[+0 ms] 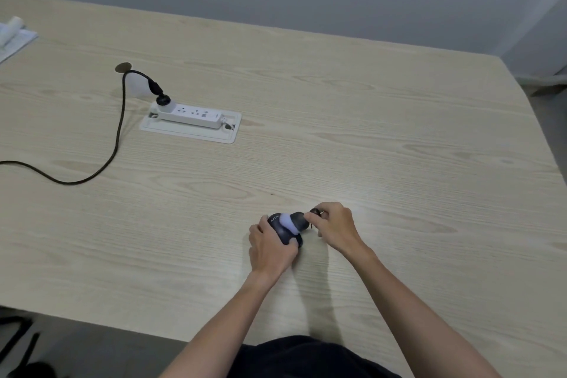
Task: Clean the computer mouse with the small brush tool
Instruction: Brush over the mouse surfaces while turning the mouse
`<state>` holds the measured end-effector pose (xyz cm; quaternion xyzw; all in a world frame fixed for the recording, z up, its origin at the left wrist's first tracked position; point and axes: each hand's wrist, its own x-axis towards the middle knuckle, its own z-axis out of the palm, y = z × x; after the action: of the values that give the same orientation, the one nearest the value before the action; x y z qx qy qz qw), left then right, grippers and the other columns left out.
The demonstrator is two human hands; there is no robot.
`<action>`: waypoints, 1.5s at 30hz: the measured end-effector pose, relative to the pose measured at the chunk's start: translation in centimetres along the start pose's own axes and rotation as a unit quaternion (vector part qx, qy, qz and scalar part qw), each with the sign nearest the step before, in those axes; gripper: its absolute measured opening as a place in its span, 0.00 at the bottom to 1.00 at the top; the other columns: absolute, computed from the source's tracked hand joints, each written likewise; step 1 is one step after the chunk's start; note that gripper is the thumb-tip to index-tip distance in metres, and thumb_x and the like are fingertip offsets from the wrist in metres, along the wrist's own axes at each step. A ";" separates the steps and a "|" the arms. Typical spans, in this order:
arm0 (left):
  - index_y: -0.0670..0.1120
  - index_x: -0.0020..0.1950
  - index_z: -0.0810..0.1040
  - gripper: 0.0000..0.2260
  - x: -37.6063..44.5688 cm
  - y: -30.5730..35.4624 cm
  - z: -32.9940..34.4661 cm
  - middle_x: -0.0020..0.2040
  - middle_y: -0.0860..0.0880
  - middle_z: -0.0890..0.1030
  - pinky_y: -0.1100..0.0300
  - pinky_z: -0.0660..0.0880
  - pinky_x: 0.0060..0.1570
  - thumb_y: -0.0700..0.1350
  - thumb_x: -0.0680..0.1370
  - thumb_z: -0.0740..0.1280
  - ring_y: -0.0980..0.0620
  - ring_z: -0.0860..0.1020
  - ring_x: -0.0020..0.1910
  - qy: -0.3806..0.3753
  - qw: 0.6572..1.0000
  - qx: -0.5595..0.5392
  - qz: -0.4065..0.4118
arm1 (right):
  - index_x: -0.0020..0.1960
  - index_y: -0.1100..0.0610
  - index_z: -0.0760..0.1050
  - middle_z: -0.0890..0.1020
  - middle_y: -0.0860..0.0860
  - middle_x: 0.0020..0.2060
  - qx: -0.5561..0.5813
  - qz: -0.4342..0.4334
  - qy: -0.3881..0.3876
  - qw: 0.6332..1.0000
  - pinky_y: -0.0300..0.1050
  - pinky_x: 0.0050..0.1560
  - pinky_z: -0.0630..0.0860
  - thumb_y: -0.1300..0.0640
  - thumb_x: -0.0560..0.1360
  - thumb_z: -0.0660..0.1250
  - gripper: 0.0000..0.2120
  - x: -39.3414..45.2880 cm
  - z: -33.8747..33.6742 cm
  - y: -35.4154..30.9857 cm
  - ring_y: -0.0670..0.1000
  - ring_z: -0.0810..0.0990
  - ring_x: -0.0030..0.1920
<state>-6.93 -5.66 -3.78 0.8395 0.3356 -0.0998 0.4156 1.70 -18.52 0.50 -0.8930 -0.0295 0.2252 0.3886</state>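
The left hand clamps the mouse steady against the tabletop; at its 2 o'clock, the right hand pinches the small brush tool, seemingly for brushing.

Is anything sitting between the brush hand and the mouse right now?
Nothing visible. The left hand grips the dark mouse from its left side, and the right hand pinches the small brush tool right at the mouse's far right end. The table around them is bare; the power strip lies well away.
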 end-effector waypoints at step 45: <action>0.47 0.58 0.67 0.27 0.1 -2.4 -0.5 0.55 0.49 0.69 0.60 0.69 0.50 0.47 0.64 0.76 0.49 0.66 0.55 -0.019 0.998 0.008 0.055 | 0.42 0.61 0.79 0.78 0.49 0.31 -0.050 -0.021 0.043 0.998 0.44 0.34 0.71 0.51 0.76 0.70 0.12 -0.3 0.5 0.0 0.49 0.74 0.31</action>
<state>-8.47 -4.25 -5.03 0.8578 0.2798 -0.0955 0.4204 1.17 -18.23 0.33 -0.9193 -0.0425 0.1768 0.3490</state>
